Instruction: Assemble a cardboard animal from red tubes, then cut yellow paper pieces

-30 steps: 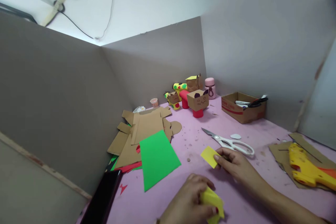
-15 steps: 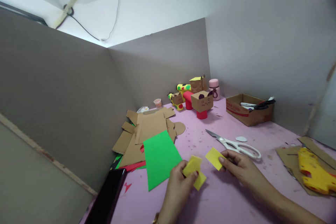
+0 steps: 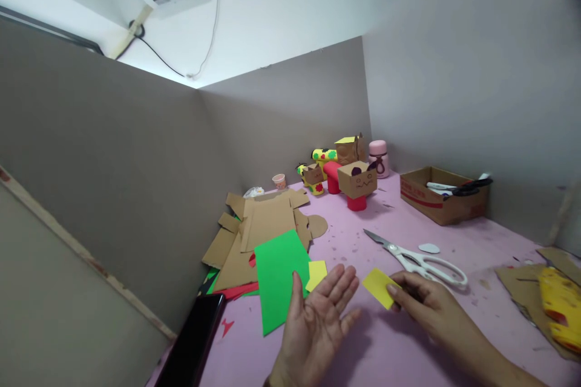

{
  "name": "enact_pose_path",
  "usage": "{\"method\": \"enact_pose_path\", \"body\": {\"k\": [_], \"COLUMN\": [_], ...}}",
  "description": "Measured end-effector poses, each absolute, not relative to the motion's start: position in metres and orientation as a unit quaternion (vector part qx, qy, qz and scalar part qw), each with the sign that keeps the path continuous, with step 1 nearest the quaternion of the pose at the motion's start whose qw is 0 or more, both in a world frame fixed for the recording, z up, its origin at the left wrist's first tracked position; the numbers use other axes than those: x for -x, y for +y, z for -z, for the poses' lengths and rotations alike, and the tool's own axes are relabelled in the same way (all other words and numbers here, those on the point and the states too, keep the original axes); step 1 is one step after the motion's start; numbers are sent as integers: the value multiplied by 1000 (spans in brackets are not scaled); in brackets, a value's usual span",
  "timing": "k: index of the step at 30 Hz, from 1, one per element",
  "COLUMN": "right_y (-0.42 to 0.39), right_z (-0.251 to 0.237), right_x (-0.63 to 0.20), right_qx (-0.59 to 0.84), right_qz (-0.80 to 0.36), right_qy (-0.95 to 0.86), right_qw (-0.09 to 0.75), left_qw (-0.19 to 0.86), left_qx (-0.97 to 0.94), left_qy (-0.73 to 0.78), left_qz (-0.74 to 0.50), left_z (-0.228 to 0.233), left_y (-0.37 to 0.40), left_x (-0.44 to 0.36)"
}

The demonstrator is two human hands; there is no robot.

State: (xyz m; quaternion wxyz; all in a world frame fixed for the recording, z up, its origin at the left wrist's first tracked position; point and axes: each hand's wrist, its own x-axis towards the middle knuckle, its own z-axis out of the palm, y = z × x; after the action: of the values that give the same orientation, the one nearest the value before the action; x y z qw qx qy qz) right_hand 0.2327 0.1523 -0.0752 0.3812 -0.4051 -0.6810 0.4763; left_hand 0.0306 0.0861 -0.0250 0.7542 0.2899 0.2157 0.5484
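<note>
Our right hand [image 3: 424, 302] pinches 1 yellow paper piece [image 3: 380, 287] just left of the scissors [image 3: 420, 259]; our left hand [image 3: 318, 320] is open, palm up, beside another yellow piece [image 3: 316, 274] on the green sheet [image 3: 278, 275]. A sweep rightward could nudge the scissors; bare pink table [image 3: 385, 351] nearer us leaves room.

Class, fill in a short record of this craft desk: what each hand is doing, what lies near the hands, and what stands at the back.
left hand: open, palm up, holding nothing
right hand: pinches a yellow paper piece
by the left fingertips: yellow paper square lying on a green sheet
beyond the right hand: white scissors, closed
back of desk: cardboard box figures
surface: pink tabletop
</note>
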Motion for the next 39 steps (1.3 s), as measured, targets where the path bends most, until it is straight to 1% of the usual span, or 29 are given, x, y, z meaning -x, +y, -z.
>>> {"method": "enact_pose_path", "body": {"k": [9, 15, 23, 35, 37, 39], "right_y": [136, 137, 139, 138, 138, 139], "right_z": [65, 67, 66, 65, 66, 69], "right_x": [-234, -235, -235, -234, -234, -235], "right_qx": [389, 389, 390, 396, 395, 382], "right_qz": [-430, -423, -425, -401, -380, -335], "right_qy": [-694, -701, -710, -715, -720, -736], "right_qw": [427, 422, 404, 414, 424, 448], "left_qw": [771, 767, 739, 742, 714, 621], "left_qx": [-297, -301, -314, -307, -319, -375], "left_qy": [209, 208, 259, 287, 309, 362], "left_qz": [-524, -527, -536, -523, -542, -585], "left_z": [32, 35, 34, 34, 37, 42], "left_y": [83, 80, 76, 79, 83, 86], "left_x": [-37, -39, -42, -43, -43, -46]}}
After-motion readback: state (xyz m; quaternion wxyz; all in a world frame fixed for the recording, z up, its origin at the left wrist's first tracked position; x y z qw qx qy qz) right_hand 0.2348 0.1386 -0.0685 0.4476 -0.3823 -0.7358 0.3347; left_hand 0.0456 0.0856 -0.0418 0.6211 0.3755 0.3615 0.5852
